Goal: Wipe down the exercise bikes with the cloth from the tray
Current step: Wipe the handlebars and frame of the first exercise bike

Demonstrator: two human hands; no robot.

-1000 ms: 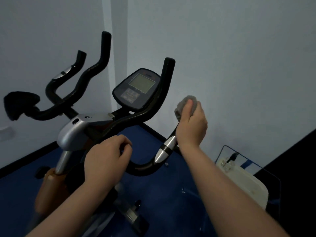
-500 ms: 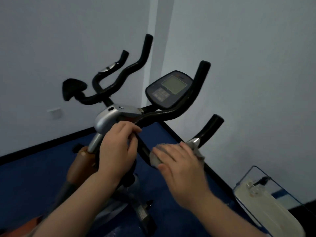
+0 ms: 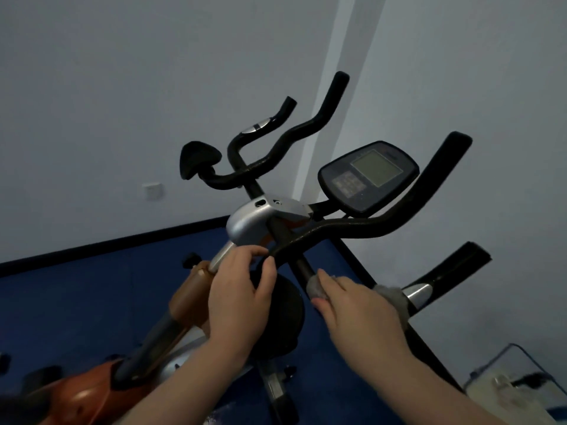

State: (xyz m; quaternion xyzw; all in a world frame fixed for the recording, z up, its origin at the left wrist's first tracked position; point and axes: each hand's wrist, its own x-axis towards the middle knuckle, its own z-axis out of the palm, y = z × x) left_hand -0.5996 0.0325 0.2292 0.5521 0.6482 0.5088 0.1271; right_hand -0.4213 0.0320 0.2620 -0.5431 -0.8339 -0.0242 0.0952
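Right hand (image 3: 359,305) wrapped over the grey cloth (image 3: 391,294), fingers curled round the near handlebar (image 3: 352,230) just below its chrome band (image 3: 417,293). Cloth bunched under the palm, one wad poking out by the fingertips, another by the wrist side toward the band. Left hand (image 3: 241,289) gripping the same handlebar at its low centre bend, thumb and fingers closed round the black foam, close beside the right hand but not touching it.

Handlebar long axis: running from the centre stem near the hands, out to the right and far, then kinking upward; the right-hand grip points up and away toward the wall, its black tip well clear of the cloth. Cloth lying along that grip, lengthwise with the bar. Console (image 3: 366,176) tilted above and behind, screen facing up toward the camera. Second bike (image 3: 260,154) farther off to the left, by the wall. Tray (image 3: 515,384) down at the near right on the floor.

Risks from here: cloth bunched rather than spread, so likely to skip the underside of the bar; a loose wad apt to slip out of the palm on a fast stroke. Hard push sideways likely to rock the bike, though the left grip ought to steady it. Console, frame and second bike seemingly not yet wiped.
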